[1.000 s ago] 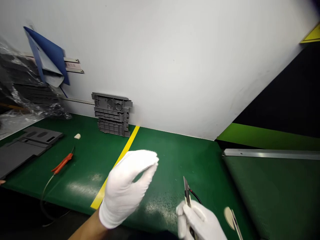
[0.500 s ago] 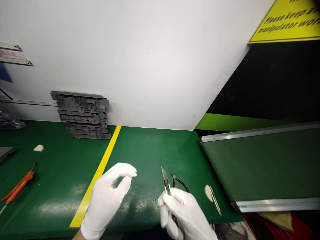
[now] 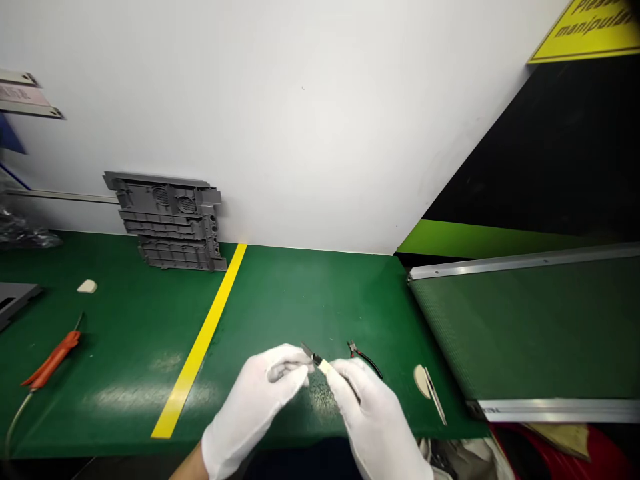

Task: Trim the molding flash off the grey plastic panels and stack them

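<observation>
Both gloved hands meet at lower centre, near the surface point(image 3: 310, 293) front edge: right hand point(image 3: 373, 417) grips the knife point(image 3: 316, 360), left hand point(image 3: 255, 407) fingers pinch its blade tip. Pliers point(image 3: 364, 355) just right; open surface behind.

Bright, even overhead light; glare patches on green bench point(image 3: 125, 333); edges warped, corners dim.

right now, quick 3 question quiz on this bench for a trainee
1. True or false: both gloved hands meet at the small knife.
2. Which lies nearer the right hand: the orange-handled tool or the small pliers?
3. What leans on the wall by the yellow line? A) grey plastic parts B) a red bucket C) a cardboard box

Key: 1 true; 2 small pliers; 3 A
</observation>
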The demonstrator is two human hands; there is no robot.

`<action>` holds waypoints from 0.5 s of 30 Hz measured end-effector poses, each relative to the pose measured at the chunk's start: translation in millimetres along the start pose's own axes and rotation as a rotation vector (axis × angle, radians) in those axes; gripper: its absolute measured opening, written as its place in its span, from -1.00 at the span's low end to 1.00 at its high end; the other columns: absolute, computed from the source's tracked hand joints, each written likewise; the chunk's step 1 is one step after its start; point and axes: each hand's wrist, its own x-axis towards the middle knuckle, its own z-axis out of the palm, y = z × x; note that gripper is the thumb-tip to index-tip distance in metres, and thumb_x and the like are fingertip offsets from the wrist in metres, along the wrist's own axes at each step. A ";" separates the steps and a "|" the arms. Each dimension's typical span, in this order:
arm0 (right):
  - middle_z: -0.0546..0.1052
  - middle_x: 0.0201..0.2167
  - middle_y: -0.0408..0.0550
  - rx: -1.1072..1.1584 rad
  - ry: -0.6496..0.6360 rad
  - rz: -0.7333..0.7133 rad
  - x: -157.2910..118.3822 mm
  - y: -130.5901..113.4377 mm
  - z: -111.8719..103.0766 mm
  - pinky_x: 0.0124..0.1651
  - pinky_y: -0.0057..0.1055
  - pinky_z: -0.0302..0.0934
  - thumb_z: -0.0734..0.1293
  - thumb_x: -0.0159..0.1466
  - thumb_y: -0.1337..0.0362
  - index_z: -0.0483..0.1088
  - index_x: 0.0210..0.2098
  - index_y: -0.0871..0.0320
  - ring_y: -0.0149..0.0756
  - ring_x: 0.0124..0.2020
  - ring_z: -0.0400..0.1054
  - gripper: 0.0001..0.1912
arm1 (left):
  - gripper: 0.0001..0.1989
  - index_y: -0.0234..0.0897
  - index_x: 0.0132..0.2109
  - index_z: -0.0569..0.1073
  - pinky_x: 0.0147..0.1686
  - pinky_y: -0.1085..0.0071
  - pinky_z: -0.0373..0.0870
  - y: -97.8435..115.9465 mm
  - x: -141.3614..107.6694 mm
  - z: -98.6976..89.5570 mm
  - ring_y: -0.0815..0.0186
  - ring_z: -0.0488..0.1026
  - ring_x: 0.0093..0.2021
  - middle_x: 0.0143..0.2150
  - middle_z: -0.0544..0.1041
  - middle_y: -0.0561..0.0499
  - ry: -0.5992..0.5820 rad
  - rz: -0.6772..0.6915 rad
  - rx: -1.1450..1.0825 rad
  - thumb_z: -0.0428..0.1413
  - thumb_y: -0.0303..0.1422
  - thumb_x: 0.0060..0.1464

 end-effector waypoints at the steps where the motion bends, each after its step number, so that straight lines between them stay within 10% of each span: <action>1: 0.51 -0.23 -0.08 -0.023 0.003 -0.003 0.1 1.1 1.3 -0.05 -0.35 0.28 0.17 0.48 -0.01 0.45 -0.26 0.01 -0.24 -0.17 0.44 -0.65 | -0.87 -0.26 -0.27 0.58 -0.31 0.41 0.34 -0.1 -0.9 2.2 0.29 0.43 -0.33 -0.35 0.55 0.02 -0.009 0.001 0.005 0.17 -0.31 0.15; 15: 0.44 -0.34 -0.07 -0.367 0.119 -0.231 -5.7 8.4 12.4 -0.17 -0.33 0.18 0.16 0.52 0.12 0.44 -0.29 0.06 -0.28 -0.33 0.32 -0.67 | -0.80 -0.31 -0.15 0.57 -0.10 0.33 0.39 -7.0 -12.9 8.6 0.25 0.46 -0.20 -0.25 0.55 -0.04 -0.081 0.011 -0.347 0.20 -0.24 0.28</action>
